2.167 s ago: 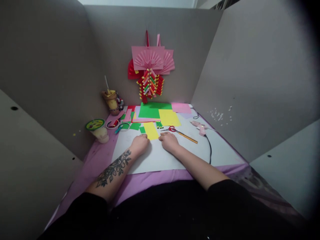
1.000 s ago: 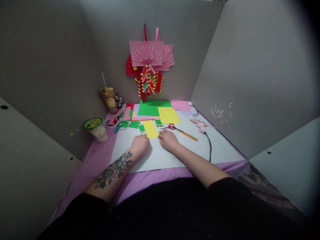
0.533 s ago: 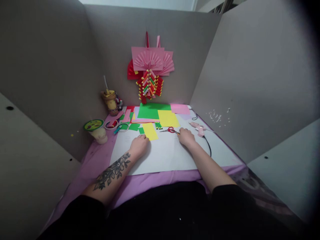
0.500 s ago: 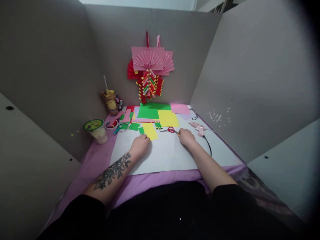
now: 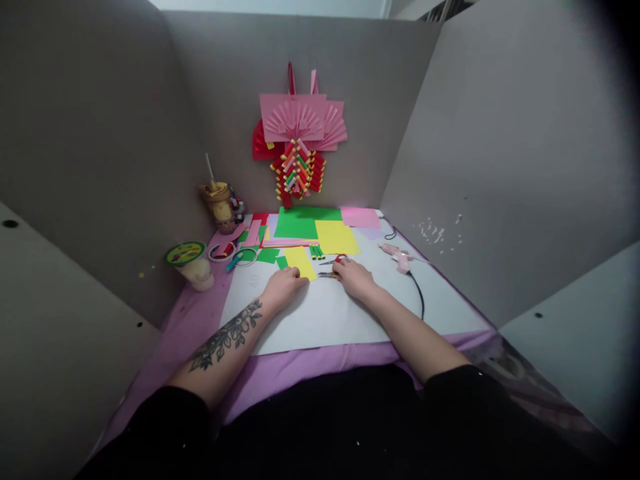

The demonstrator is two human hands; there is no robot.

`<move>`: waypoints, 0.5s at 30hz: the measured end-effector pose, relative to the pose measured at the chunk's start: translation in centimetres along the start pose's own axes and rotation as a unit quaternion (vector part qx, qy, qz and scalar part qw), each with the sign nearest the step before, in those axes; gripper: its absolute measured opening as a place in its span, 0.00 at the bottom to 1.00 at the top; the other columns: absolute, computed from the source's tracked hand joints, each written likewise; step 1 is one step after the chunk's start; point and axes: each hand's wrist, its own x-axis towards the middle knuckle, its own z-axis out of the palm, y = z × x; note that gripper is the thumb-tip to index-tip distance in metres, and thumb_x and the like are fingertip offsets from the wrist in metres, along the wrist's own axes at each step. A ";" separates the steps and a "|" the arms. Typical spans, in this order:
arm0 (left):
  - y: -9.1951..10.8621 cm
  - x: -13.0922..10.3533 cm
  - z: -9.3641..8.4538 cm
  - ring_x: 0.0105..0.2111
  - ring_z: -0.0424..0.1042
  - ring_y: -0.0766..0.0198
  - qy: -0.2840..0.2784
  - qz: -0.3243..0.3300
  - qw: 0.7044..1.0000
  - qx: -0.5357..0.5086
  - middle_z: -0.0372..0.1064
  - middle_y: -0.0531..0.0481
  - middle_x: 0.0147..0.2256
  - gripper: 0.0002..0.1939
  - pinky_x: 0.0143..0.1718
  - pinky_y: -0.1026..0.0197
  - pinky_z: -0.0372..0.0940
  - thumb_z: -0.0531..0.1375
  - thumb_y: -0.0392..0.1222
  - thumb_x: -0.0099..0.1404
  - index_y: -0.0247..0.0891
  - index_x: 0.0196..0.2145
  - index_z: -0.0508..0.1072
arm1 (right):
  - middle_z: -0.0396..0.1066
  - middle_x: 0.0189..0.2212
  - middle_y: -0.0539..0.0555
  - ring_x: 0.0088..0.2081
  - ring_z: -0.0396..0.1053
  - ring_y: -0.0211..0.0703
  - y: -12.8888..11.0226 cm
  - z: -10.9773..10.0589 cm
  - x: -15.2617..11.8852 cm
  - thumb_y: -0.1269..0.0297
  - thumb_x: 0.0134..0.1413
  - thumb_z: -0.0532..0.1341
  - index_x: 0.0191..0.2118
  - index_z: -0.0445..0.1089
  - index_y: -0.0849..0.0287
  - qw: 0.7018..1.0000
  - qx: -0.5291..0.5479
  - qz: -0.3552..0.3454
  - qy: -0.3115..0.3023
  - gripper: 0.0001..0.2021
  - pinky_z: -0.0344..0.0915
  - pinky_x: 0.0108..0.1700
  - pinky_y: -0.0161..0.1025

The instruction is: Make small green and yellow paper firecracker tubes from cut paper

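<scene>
My left hand [image 5: 284, 287] lies at the left edge of a yellow paper strip [image 5: 301, 262], its fingers curled together; what they may pinch is too small to make out. Low over the white sheet, my right hand [image 5: 354, 277] is closed round a small tool with a dark pointed blade [image 5: 327, 275] and a bit of orange at its handle. Just beyond that hand lie red-handled scissors [image 5: 341, 258], partly covered by its fingers. Several green paper rolls with yellow ends [image 5: 317, 252] stand side by side behind the strip.
Coloured papers, such as a green sheet [image 5: 305, 225], lie at the back. Tape rolls [image 5: 246, 257] and a lidded cup [image 5: 195, 265] are at left. A pink glue gun [image 5: 399, 257] with a black cord lies at right. Paper firecracker decorations [image 5: 299, 163] hang on the grey panel.
My right hand has moved left with the bladed tool, whose blade now points left beside the scissors. My left hand has shifted slightly right, its thumb now over the yellow strip's edge.
</scene>
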 end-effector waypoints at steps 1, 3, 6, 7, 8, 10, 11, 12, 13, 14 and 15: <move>-0.2 0.1 0.1 0.43 0.64 0.57 -0.002 0.015 1.000 0.004 0.67 0.45 0.45 0.19 0.43 0.57 0.57 0.47 0.39 0.70 0.47 0.53 0.72 | 0.66 0.46 0.60 0.48 0.64 0.49 -0.2 0.1 0.2 0.65 0.64 0.52 0.48 0.67 0.56 1.000 0.000 0.001 0.004 0.11 0.58 0.44 0.40; -0.5 0.3 0.2 0.42 0.64 0.57 -0.008 0.037 0.999 0.010 0.66 0.45 0.45 0.20 0.43 0.57 0.57 0.47 0.41 0.71 0.49 0.55 0.70 | 0.67 0.46 0.59 0.48 0.64 0.49 -0.3 0.4 0.4 0.65 0.64 0.52 0.48 0.68 0.55 1.000 0.008 0.001 0.011 0.12 0.58 0.44 0.40; -0.6 0.5 0.3 0.42 0.64 0.57 -0.019 0.042 0.999 0.013 0.66 0.44 0.43 0.20 0.44 0.57 0.56 0.47 0.42 0.72 0.48 0.55 0.70 | 0.67 0.46 0.58 0.49 0.63 0.49 -0.1 0.6 0.6 0.65 0.63 0.53 0.47 0.70 0.54 1.000 0.023 -0.003 0.014 0.12 0.58 0.45 0.40; -0.6 0.5 0.4 0.42 0.64 0.57 -0.022 0.039 0.999 0.012 0.66 0.44 0.43 0.20 0.44 0.57 0.56 0.46 0.42 0.72 0.48 0.56 0.69 | 0.67 0.46 0.58 0.49 0.64 0.49 0.0 0.6 0.6 0.65 0.62 0.53 0.47 0.70 0.53 1.000 0.026 -0.003 0.015 0.11 0.58 0.45 0.40; -0.5 0.5 0.4 0.42 0.64 0.57 -0.024 0.036 0.999 0.010 0.66 0.44 0.43 0.20 0.44 0.58 0.56 0.46 0.42 0.72 0.48 0.56 0.69 | 0.68 0.45 0.58 0.49 0.64 0.49 0.0 0.7 0.7 0.65 0.62 0.54 0.47 0.71 0.53 0.999 0.029 -0.002 0.017 0.11 0.59 0.45 0.40; -0.5 0.5 0.5 0.43 0.63 0.57 -0.025 0.031 0.999 0.004 0.65 0.44 0.44 0.20 0.44 0.58 0.56 0.46 0.42 0.72 0.49 0.57 0.68 | 0.68 0.45 0.57 0.48 0.64 0.48 0.2 0.7 0.8 0.65 0.61 0.54 0.46 0.71 0.53 0.999 0.038 0.001 0.017 0.11 0.59 0.45 0.40; -0.5 0.6 0.6 0.43 0.63 0.57 -0.026 0.029 0.999 0.002 0.65 0.44 0.44 0.21 0.44 0.58 0.56 0.46 0.42 0.72 0.50 0.57 0.67 | 0.68 0.45 0.57 0.48 0.65 0.48 0.3 0.7 0.9 0.66 0.61 0.55 0.46 0.72 0.53 0.999 0.043 0.002 0.015 0.11 0.59 0.44 0.40; -0.4 0.6 0.6 0.42 0.63 0.57 -0.028 0.026 0.999 0.001 0.65 0.44 0.44 0.21 0.44 0.58 0.56 0.45 0.42 0.72 0.50 0.58 0.67 | 0.69 0.45 0.56 0.48 0.65 0.48 0.4 0.7 0.9 0.66 0.60 0.55 0.46 0.72 0.53 0.999 0.047 0.004 0.011 0.12 0.60 0.44 0.40; -0.4 0.6 0.6 0.43 0.63 0.57 -0.030 0.024 0.999 0.000 0.65 0.45 0.44 0.21 0.44 0.58 0.56 0.45 0.41 0.72 0.50 0.58 0.67 | 0.69 0.46 0.56 0.48 0.65 0.48 0.4 0.6 0.9 0.66 0.60 0.56 0.46 0.72 0.53 0.999 0.050 0.006 0.006 0.12 0.60 0.44 0.39; -0.4 0.6 0.6 0.43 0.63 0.57 -0.033 0.021 0.999 -0.001 0.64 0.44 0.44 0.21 0.44 0.58 0.56 0.45 0.41 0.72 0.50 0.58 0.67 | 0.69 0.46 0.56 0.49 0.65 0.48 0.5 0.6 1.0 0.66 0.59 0.56 0.46 0.72 0.52 0.999 0.053 0.008 0.003 0.12 0.60 0.43 0.39; -0.4 0.6 0.6 0.43 0.63 0.57 -0.035 0.018 0.999 -0.003 0.64 0.44 0.44 0.21 0.44 0.58 0.57 0.45 0.41 0.72 0.49 0.58 0.67 | 0.69 0.46 0.56 0.49 0.65 0.48 0.6 0.6 1.0 0.66 0.58 0.57 0.45 0.73 0.52 0.998 0.055 0.011 0.000 0.12 0.60 0.42 0.38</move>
